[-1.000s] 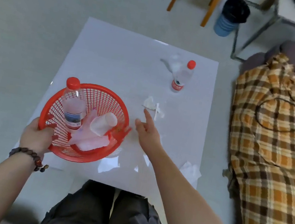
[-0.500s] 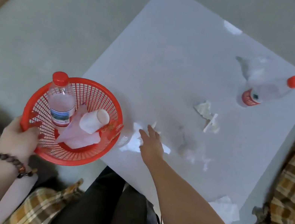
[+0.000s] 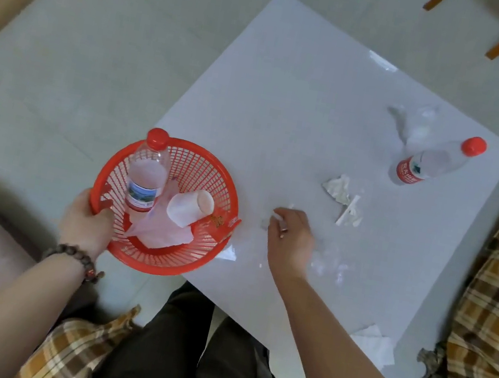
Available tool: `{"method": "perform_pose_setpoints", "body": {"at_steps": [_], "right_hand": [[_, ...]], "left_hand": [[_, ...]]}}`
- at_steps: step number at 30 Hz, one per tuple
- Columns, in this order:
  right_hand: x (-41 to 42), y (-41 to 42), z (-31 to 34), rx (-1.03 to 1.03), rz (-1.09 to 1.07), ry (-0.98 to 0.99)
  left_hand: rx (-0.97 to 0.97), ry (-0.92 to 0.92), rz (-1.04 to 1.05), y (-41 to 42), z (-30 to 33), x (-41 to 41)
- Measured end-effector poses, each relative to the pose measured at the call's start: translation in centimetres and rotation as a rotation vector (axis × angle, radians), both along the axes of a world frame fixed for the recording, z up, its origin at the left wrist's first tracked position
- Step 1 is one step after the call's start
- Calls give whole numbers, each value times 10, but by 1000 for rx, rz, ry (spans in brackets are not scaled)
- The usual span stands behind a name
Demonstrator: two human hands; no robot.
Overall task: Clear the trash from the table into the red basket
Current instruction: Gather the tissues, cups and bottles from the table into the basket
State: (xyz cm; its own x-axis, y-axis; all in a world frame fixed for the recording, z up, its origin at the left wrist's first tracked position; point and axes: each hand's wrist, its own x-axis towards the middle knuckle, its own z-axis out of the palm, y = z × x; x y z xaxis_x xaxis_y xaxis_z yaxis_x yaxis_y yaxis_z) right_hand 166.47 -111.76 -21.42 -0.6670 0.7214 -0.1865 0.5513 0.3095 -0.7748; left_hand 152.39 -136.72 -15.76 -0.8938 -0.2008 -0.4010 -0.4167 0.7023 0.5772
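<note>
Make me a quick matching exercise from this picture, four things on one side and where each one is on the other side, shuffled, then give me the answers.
Things:
1. left hand
2. right hand
3. paper cup
4. upright water bottle

Places:
A. standing on the white table, far side
B. lying on its side inside the red basket
C. gripping the basket's rim
D. on a small white scrap on the table beside the basket

Pairs: 1-C, 2-D, 3-B, 4-A
</note>
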Motion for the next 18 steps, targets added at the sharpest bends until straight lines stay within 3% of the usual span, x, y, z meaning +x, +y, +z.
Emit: {"method": "perform_pose_setpoints", "body": {"at_steps": [3, 5, 10, 14, 18], "right_hand": [[-4, 1, 61, 131, 12, 272], [-4, -2, 84, 246, 89, 316], [3, -15, 93, 299, 262, 253], [7, -14, 91, 221, 450, -37], [19, 1, 96, 305, 401, 111]], "left_hand": [[71, -30, -65, 31, 9, 9], [119, -39, -110, 52, 17, 15], [187, -21, -200, 88, 35, 24], [209, 16, -233, 102, 46, 27], [176, 37, -162, 109, 49, 30]]}}
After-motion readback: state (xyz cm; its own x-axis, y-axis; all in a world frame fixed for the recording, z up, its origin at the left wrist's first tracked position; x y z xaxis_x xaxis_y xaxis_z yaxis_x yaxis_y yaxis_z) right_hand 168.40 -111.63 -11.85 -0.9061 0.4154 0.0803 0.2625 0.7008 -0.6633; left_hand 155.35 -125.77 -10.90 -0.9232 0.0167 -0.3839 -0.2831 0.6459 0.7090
